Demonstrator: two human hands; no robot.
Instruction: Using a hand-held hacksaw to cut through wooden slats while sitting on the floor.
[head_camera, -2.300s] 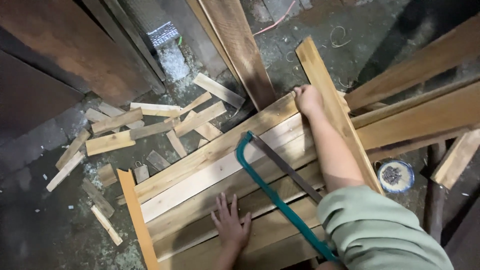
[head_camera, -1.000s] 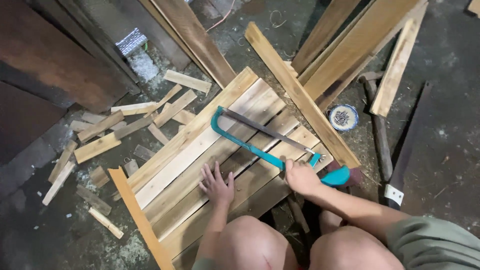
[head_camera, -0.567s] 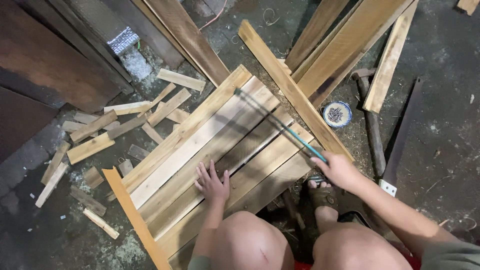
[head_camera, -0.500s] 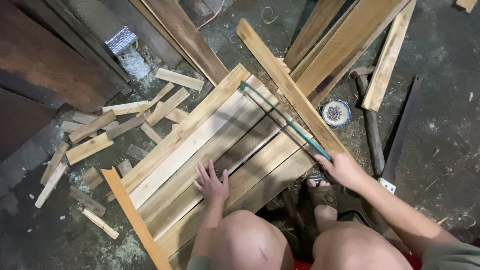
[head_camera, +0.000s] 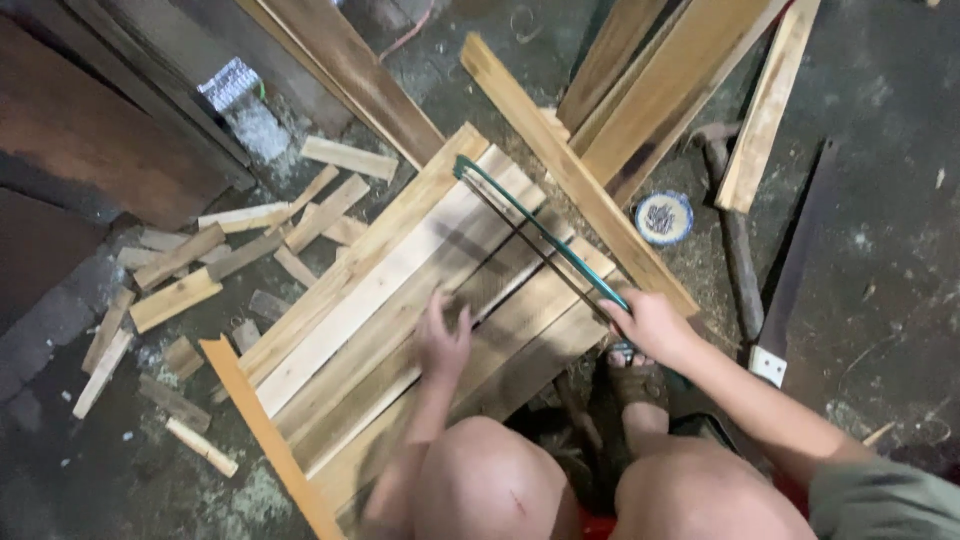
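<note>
The green-framed hacksaw (head_camera: 535, 232) lies at a slant across the stacked planks (head_camera: 400, 290), its far end at about eleven o'clock from my right hand (head_camera: 650, 325) and its handle end in that hand, where my fingers are closed around the grip. The blade side rests on the pale boards near the middle of the stack. My left hand (head_camera: 445, 335) sits at nine o'clock from the right one, blurred, fingers spread open and pressing flat on the planks, holding nothing. A long board (head_camera: 575, 175) leans across the stack's far edge, running from eleven o'clock down to just beside my right hand. Beyond it, at one o'clock from the right hand, a small round tin (head_camera: 664, 217) with a blue rim sits on the floor (head_camera: 880, 200), and a hammer (head_camera: 730, 230) lies just to its three o'clock side. An orange-brown strip (head_camera: 265, 430) lies at seven o'clock from my left hand. Short wood offcuts (head_camera: 200, 270) are scattered over the floor at nine to ten o'clock. My bare knees (head_camera: 490, 485) and a sandalled foot (head_camera: 635, 385) show at six o'clock.
</note>
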